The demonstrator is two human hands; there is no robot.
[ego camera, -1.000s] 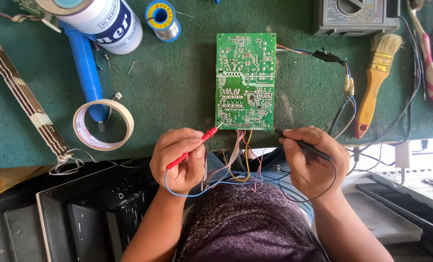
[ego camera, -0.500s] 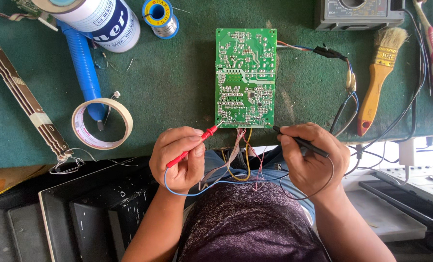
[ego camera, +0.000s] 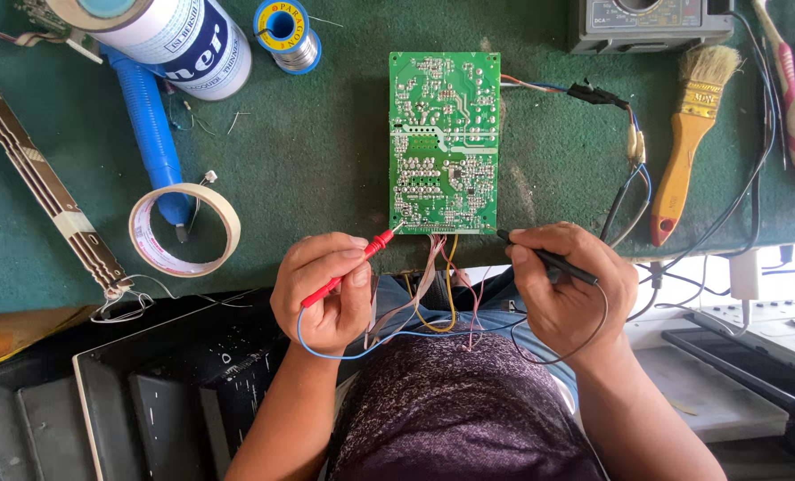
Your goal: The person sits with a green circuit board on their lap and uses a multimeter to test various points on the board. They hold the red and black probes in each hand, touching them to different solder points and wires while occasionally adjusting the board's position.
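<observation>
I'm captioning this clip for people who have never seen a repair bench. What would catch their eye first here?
The green circuit board at the centre of the green mat stands out first, solder side up. Just below it, the left hand holds a red probe at the board's lower left corner, and the right hand holds a black probe at its lower right. A roll of tape lies to the left, a paintbrush to the right.

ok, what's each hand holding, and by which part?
Left hand pinches the red probe along its handle, tip at the green circuit board near edge. Right hand holds the black probe mid-shaft, tip at the board's corner.
</observation>
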